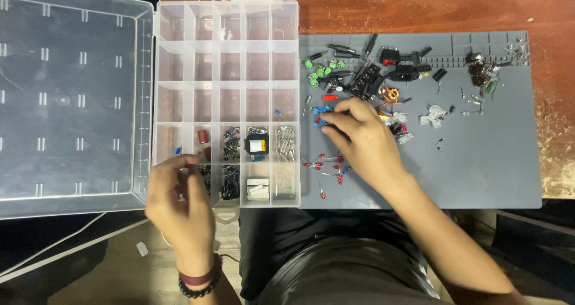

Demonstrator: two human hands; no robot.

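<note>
A clear plastic organiser box (227, 59) with many compartments lies open, its lid (66, 95) folded out to the left. My left hand (178, 206) rests at the box's front left corner, fingers curled over a small part I cannot make out. My right hand (362, 140) is on the grey work mat (491, 155), fingertips pinched at small blue components (320, 111). Red LEDs (326, 164) lie just below that hand. Green terminal blocks (320, 70) and black parts (365, 80) sit beyond it.
The box's lower compartments hold black parts, a blue and yellow module (256, 145), metal bits and a white piece (257, 188). More small components (482, 74) lie at the mat's far right. The wooden table (419, 5) shows behind; my lap is below.
</note>
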